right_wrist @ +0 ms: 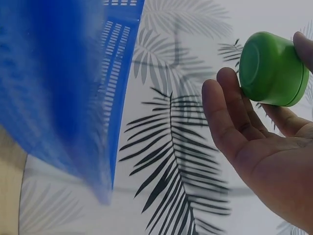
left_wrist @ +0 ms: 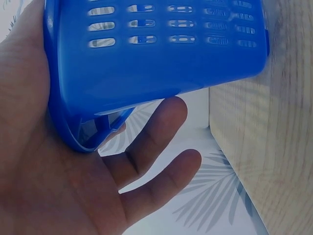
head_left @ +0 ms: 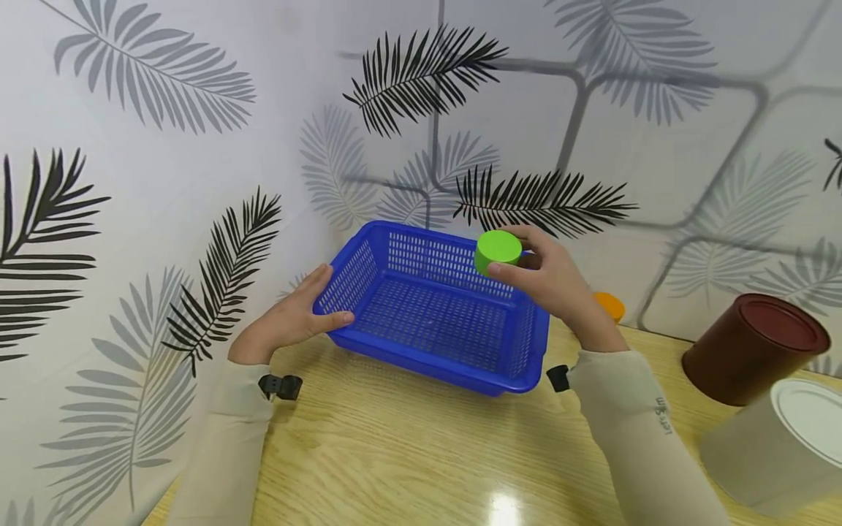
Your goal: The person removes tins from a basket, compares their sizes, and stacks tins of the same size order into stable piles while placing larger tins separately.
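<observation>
A blue plastic basket [head_left: 421,362] with slotted walls sits tilted on the table, its inside bare. My left hand [head_left: 292,313] holds its left end, thumb over the rim and the other fingers outside. In the left wrist view, two fingertips [left_wrist: 171,115] show below the basket's wall [left_wrist: 161,68]. Above the basket's right end, my right hand [head_left: 555,274] pinches a small round green jar [head_left: 498,248] between thumb and fingers. Seen from the right wrist, the green jar [right_wrist: 271,69] stands clear of the basket's wall [right_wrist: 122,63].
Behind my right wrist, part of an orange round thing [head_left: 610,307] shows. A dark brown can [head_left: 743,354] and a white can [head_left: 770,446] stand on the wooden table [head_left: 395,453] at right. Leaf-patterned wall covering [head_left: 368,58] rises at the back and left.
</observation>
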### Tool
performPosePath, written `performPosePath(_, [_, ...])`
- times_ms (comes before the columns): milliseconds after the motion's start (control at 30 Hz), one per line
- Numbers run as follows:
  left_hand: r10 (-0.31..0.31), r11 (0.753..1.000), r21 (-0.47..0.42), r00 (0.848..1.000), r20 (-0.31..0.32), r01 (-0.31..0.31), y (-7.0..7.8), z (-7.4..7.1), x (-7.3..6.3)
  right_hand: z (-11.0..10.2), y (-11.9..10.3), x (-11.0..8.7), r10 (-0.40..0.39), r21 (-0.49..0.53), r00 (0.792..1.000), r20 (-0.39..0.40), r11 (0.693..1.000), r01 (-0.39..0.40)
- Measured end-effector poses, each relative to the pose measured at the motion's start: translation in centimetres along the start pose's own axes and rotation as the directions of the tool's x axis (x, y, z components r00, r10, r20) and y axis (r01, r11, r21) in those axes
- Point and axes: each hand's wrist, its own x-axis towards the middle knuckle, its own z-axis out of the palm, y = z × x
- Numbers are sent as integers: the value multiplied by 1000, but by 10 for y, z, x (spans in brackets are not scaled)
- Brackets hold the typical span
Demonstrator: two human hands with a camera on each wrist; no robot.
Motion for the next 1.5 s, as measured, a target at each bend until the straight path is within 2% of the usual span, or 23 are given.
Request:
performPosePath(233, [12, 1000, 4, 1000, 2, -12, -1, 3, 4, -14, 14, -27, 24, 23, 996, -91, 999, -22])
performPosePath(433, [6, 1000, -1, 1000, 8, -6, -4, 2, 3, -27, 32, -52, 54, 24, 979, -195, 998, -50])
performPosePath(600, [6, 1000, 4, 1000, -7, -6, -8, -5, -3, -43, 49, -59, 112, -51, 950, -293, 990, -132])
performPosePath(733, [-6, 1000, 1, 1000, -4, 6, -11, -11, -9, -57, 64, -62, 178, -131, 918, -354, 963, -237])
performPosePath(1033, [-28, 1000, 1, 1000, -5, 28, -15, -15, -15, -61, 100, -60, 300, -154, 893, -334, 918, -366])
performPosePath(1267, [-34, 999, 14, 999, 9, 33, -12, -16, -15, -61, 108, -62, 356, -181, 880, -313, 888, -423])
performPosePath(1500, [-19, 1000, 18, 1000, 16, 19, -6, -16, -14, -61, 111, -69, 369, -175, 876, -309, 884, -434])
